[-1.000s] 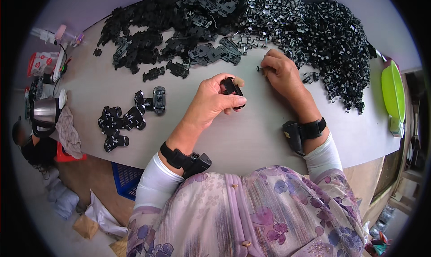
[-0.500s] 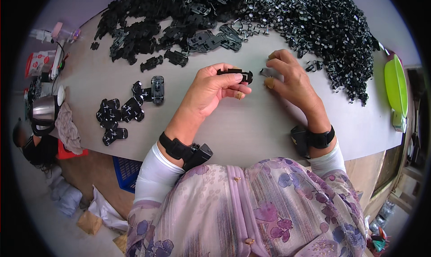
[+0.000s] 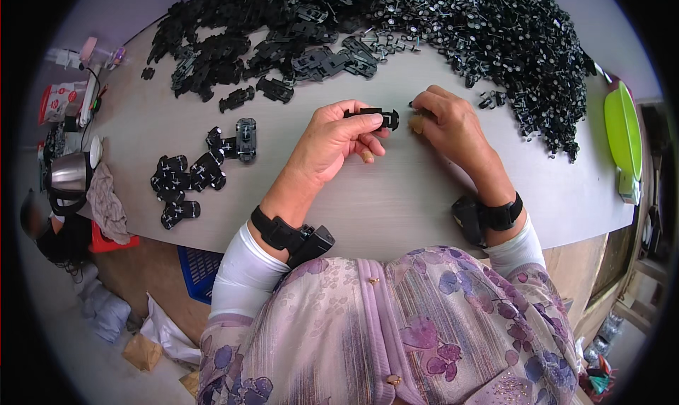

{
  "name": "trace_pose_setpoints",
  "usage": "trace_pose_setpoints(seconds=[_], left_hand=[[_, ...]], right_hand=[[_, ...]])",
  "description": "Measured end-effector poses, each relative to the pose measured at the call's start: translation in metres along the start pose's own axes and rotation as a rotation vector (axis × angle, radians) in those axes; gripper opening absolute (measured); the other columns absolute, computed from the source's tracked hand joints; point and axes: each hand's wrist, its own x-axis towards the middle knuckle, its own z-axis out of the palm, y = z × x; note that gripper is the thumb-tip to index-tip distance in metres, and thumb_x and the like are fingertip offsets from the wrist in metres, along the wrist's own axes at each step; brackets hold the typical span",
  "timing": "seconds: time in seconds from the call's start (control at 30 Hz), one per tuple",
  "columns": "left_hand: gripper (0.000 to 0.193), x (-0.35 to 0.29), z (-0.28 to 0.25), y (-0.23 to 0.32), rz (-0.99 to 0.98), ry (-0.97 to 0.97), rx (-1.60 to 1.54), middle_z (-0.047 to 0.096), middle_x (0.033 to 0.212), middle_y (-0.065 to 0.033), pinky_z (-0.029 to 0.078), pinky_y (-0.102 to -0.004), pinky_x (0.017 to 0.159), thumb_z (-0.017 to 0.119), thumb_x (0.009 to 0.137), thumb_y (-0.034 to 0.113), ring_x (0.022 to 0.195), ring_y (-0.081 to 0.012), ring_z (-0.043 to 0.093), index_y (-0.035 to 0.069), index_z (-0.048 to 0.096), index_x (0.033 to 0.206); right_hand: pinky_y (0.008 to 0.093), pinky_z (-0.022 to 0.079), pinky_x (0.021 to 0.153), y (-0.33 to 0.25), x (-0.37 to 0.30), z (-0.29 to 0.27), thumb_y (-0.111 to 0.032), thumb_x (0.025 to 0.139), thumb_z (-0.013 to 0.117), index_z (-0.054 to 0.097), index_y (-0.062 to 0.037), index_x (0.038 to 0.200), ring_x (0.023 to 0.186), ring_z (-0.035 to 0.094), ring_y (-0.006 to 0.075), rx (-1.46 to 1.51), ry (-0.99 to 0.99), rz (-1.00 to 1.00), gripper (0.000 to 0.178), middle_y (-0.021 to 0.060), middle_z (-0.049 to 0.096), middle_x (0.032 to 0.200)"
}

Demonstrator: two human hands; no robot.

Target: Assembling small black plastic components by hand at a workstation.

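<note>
My left hand (image 3: 332, 140) pinches the flat black plastic chassis piece (image 3: 373, 114) level; my right hand (image 3: 453, 126), just beside it, apparently pinches a small part.

Black plastic parts (image 3: 368, 23) on a pale grey counter (image 3: 396, 193) — lime-green dish (image 3: 622, 129) right, lilac floral blouse (image 3: 396, 327) near.

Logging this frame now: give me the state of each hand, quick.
Left hand: closed on a flat black plastic part, held above the table.
Right hand: fingers curled at the part's end; whether it holds anything cannot be told.
</note>
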Motion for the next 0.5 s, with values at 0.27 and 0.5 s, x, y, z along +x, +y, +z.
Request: trace_pose_setpoints(seconds=[0.27, 0.5], left_hand=[[0.02, -0.002, 0.005, 0.002, -0.011, 0.007, 0.005, 0.066, 0.084, -0.0146, 0.054, -0.0261, 0.053, 0.065, 0.088, 0.013, 0.066, -0.0199, 0.068, -0.004, 0.059, 0.096], [0.016, 0.001, -0.002, -0.003, -0.051, -0.038, -0.011, 0.066, 0.085, -0.0125, 0.047, -0.0249, 0.046, 0.061, 0.092, 0.015, 0.06, -0.0169, 0.065, -0.001, 0.057, 0.096]], right_hand=[[0.0323, 0.05, 0.064, 0.006, 0.0, 0.0, 0.003, 0.068, 0.07, 0.062, 0.0005, 0.092, 0.071, 0.061, 0.024, 0.069, 0.022, -0.181, 0.025, 0.0091, 0.06, 0.095], [0.0373, 0.05, 0.07, -0.027, -0.003, 0.001, 0.005, 0.066, 0.069, 0.059, -0.0012, 0.09, 0.082, 0.059, 0.0288, 0.237, 0.195, -0.289, 0.026, 0.0087, 0.058, 0.091]])
